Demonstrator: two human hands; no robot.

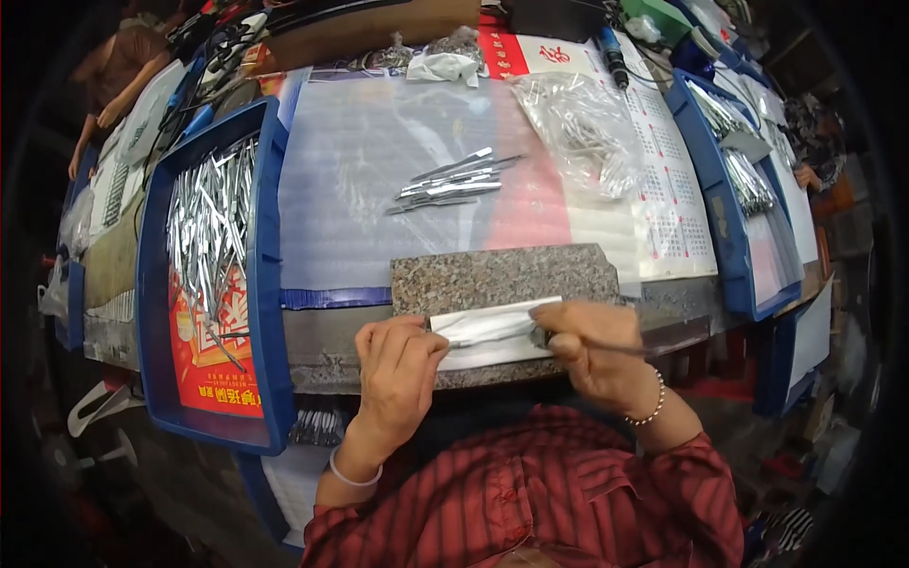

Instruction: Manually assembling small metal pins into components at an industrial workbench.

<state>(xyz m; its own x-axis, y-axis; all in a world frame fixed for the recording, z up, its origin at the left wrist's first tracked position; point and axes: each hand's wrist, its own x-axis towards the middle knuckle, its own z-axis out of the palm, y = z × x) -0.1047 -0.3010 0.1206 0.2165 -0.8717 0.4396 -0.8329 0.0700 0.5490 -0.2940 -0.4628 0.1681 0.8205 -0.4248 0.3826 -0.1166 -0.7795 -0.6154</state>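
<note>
Where the lower middle of the frame shows our work, our left hand (398,364) touches one end of a thin metal piece (488,338) on the white sheet (502,357); we cannot tell if it pinches. Our right hand (592,358) is closed around a slim dark tool (617,348). We seem to be working this piece, which calls for steady pressure next. Beyond, upper centre, lie loose metal strips (456,183).

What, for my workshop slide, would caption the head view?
Left hand and right hand at a white sheet on a speckled slab, slim metal pieces lying beyond, a blue tray at left.
</note>
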